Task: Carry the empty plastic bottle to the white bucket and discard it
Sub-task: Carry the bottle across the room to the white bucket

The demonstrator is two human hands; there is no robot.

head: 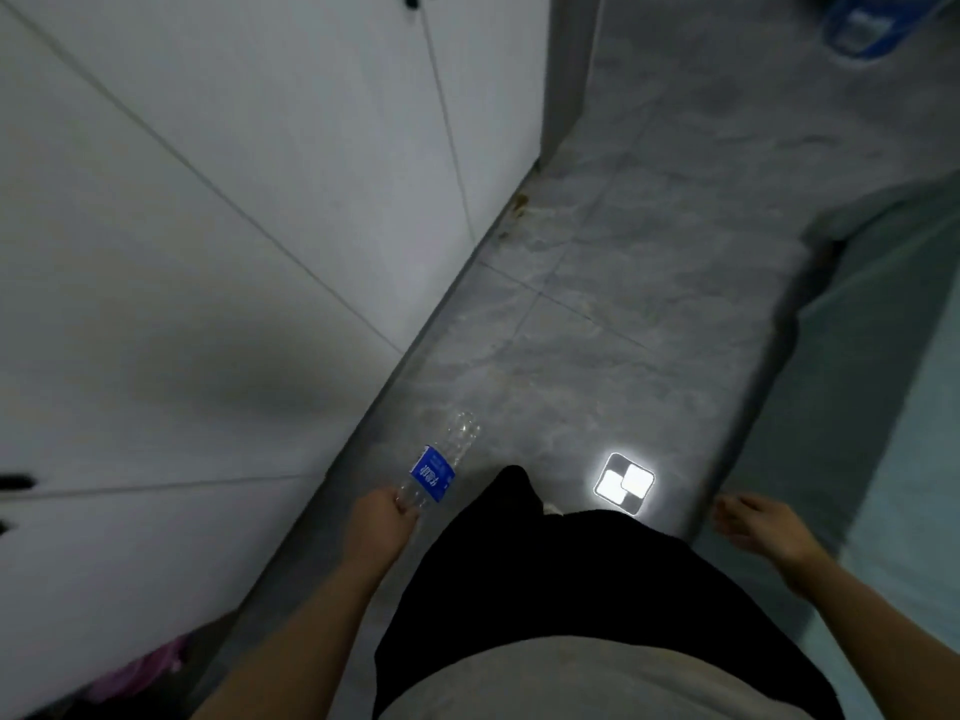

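Observation:
My left hand (pixel 382 517) grips the clear plastic bottle (pixel 439 467) by one end, low and left of centre. The bottle has a blue label and points forward and up over the grey floor; it looks empty. Off to the right, my right hand (pixel 753 522) hangs with fingers loosely apart and holds nothing. No white bucket shows in this view.
White cabinet doors (pixel 208 252) line the left side. A grey marbled tile floor (pixel 649 252) runs ahead in a narrow passage. A pale green wall (pixel 893 381) bounds the right. A blue object (pixel 860 26) sits far ahead. A ceiling light reflects on the floor (pixel 623 483).

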